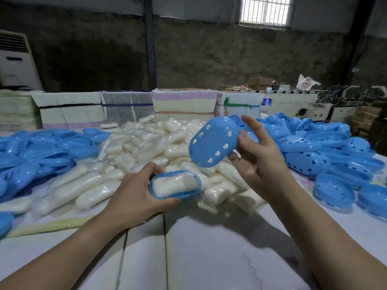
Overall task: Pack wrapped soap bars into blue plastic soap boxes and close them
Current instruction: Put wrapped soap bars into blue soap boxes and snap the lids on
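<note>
left hand (136,191) grips a blue box base (175,185) just above the table (209,248), fingers curled round its near and left edge, thumb under the front rim. a wrapped soap bar (173,183) lies inside the base, filling it, top uncovered. right hand (259,155) holds a blue lid (213,141) up in the air, above and to the right of the base, not touching it. lid is tilted, domed outside facing the camera, heart-shaped holes round its edge. right fingers pinch the lid at its right end, thumb on the near side, index finger sticking up nearly straight behind it. pile of wrapped soap bars (146,147) covers the middle of the table behind both hands. heap of blue box parts (41,147) on the left side of the table, another heap of blue lids and bases (335,147) on the right, some with heart holes. stacked bundles of flat packs (125,105) stand along the far edge. a water bottle (267,101) stands behind the right heap. white air conditioner unit (16,59) at far left against the wall, barred window (266,10) top right. some motion blur on the left heap.
</note>
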The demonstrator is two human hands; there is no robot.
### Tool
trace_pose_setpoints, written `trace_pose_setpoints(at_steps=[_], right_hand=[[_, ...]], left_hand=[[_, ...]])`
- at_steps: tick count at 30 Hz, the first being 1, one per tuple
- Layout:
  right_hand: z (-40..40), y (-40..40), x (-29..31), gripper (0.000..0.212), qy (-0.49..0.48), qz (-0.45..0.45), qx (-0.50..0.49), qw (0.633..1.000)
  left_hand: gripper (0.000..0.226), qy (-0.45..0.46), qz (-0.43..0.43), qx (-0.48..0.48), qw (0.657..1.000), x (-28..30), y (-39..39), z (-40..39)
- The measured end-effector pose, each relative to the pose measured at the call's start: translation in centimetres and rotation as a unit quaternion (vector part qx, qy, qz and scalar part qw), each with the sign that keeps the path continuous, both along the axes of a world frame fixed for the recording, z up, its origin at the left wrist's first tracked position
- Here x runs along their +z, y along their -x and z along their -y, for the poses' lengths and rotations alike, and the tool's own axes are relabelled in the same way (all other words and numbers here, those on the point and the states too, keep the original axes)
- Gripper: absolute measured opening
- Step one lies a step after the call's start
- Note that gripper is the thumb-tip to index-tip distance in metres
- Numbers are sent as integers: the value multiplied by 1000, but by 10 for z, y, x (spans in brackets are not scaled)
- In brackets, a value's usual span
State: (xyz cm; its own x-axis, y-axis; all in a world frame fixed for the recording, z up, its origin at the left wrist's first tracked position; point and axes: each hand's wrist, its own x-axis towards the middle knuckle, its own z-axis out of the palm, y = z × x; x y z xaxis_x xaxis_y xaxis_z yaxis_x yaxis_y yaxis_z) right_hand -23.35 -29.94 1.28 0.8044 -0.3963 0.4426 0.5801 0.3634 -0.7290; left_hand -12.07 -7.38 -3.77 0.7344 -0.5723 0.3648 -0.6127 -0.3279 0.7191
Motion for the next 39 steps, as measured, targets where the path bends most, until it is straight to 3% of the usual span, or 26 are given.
trace_pose_setpoints(at_steps=[3, 6, 11, 14, 20, 27, 33, 39], right_hand=[[-13, -9, -7, 42, -65, -24, 116, 991], [-22, -16, -16, 42, -47, -71, 140, 987], [-22, -17, -22, 37, 163, -193, 2, 968], [-25, -13, -23, 30, 309, -191, -64, 930], [-27, -13, -27, 42, 433, -190, -106, 875], [-30, -15, -32, 45, 464, -136, -37, 874], [-33, -16, -34, 44, 439, -119, -45, 889], [-34, -17, -38, 49, 436, -111, -19, 893]], left_hand=[[55, 18, -3, 13, 1000, -1, -1, 3], [57, 33, 2, 22, 999, -1, 1, 6], [68, 73, -13, 39, 996, 1, 1, 7], [70, 92, -32, 36, 995, 2, 0, 4], [62, 120, -46, 4, 992, 2, 1, 2], [60, 151, -109, -17, 982, 0, -1, 4], [45, 190, -199, -54, 960, 2, 4, 8], [53, 210, -224, -31, 951, 4, 6, 11]])
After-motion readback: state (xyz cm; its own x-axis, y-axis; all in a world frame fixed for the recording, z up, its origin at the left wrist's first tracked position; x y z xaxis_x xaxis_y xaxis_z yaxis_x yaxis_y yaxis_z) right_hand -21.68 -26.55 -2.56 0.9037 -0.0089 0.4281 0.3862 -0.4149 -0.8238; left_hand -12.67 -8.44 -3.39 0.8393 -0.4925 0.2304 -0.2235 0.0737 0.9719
